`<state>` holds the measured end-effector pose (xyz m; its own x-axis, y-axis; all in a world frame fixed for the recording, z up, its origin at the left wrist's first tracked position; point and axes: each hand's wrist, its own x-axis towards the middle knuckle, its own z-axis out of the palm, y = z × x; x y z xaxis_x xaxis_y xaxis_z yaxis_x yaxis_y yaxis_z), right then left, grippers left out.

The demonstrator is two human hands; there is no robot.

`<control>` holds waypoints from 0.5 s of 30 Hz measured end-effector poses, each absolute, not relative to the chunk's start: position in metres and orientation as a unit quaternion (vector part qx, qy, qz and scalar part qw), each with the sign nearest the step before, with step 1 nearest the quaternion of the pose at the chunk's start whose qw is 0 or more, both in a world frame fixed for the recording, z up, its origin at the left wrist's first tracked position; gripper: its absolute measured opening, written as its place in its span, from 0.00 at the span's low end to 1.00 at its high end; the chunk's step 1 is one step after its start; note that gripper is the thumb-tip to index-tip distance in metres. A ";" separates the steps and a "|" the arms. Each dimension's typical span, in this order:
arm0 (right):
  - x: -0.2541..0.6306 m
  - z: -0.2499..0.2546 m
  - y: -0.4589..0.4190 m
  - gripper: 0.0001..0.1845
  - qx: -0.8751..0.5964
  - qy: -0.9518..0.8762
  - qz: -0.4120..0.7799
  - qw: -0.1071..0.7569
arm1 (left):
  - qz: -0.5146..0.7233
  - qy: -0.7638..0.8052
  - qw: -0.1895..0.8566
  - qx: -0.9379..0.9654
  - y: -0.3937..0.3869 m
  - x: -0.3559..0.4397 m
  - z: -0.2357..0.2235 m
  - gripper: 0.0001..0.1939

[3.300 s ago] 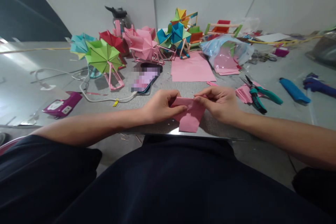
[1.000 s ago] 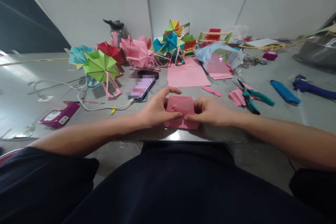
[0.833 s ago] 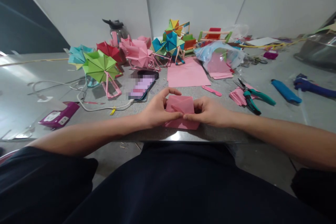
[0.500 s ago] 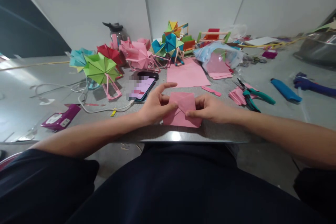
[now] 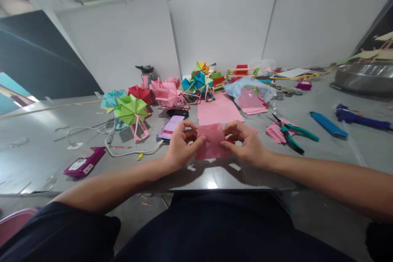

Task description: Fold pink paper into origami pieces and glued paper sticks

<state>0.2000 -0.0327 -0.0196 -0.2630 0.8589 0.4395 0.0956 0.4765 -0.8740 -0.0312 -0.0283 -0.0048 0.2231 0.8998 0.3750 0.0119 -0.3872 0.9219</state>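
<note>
A folded piece of pink paper (image 5: 211, 147) is held up between my two hands, just above the near edge of the table. My left hand (image 5: 183, 145) pinches its left side, thumb on the near face and fingers behind. On the right side, my right hand (image 5: 245, 143) grips it the same way. Behind the hands lies a larger pink paper sheet (image 5: 219, 108). Beyond my left hand rests a lit phone (image 5: 172, 127). To the right of my right hand are green-handled pliers (image 5: 294, 135) on small folded pink papers (image 5: 275, 132).
Colourful folded-paper wheel models (image 5: 132, 109) stand at the back left. A purple power strip (image 5: 84, 163) with a white cable (image 5: 123, 155) lies left. A plastic bag (image 5: 250, 90), a blue-handled tool (image 5: 328, 124), a purple tool (image 5: 365, 118) and a metal basin (image 5: 365, 80) are to the right.
The view has tilted upward, showing more wall. The pink paper is now lifted and tipped toward upright, and my right thumb has moved from its middle to the right edge.
</note>
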 end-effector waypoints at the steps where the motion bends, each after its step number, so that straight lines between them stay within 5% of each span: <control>1: 0.201 -0.019 -0.032 0.20 -0.337 -0.693 0.390 0.504 | 0.516 0.347 0.429 0.656 -0.030 -0.031 -0.005 0.26; 8: 0.202 -0.019 -0.029 0.21 -0.307 -0.683 0.493 0.443 | 0.517 0.342 0.425 0.660 -0.035 -0.030 -0.006 0.27; 15: 0.204 -0.015 -0.023 0.22 -0.310 -0.650 0.469 0.511 | 0.480 0.341 0.497 0.638 -0.035 -0.032 0.012 0.29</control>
